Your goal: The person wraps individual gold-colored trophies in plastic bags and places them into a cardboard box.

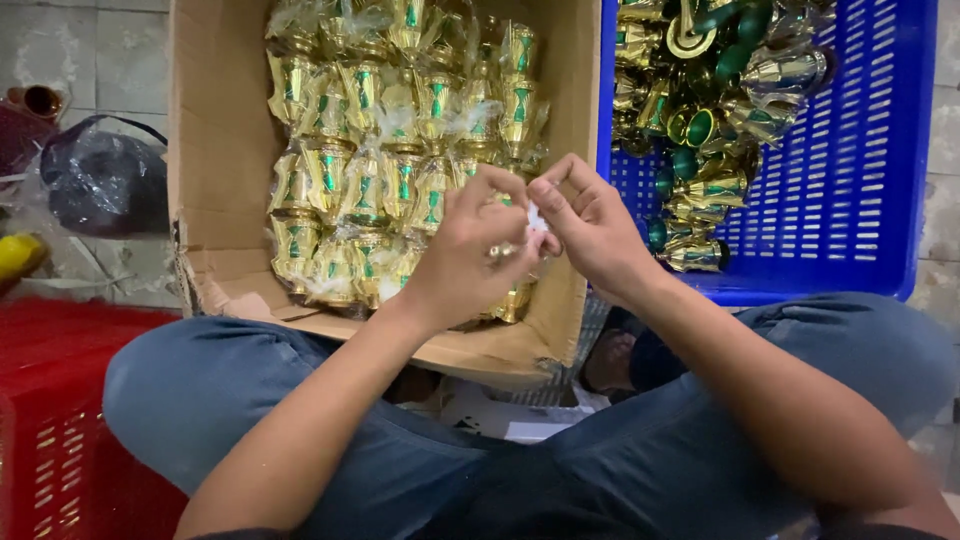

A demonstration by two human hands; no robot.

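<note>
This is looking like a small packing workshop run on the floor, perhaps in a home or back room. A person is sitting cross-legged on a worn tiled floor, with a cardboard box holding rows of identical gold-and-green ornaments in clear wrappers. A blue plastic crate beside it is holding the same pieces loose and unwrapped. A red crate and a dark plastic bag are lying nearby.
</note>
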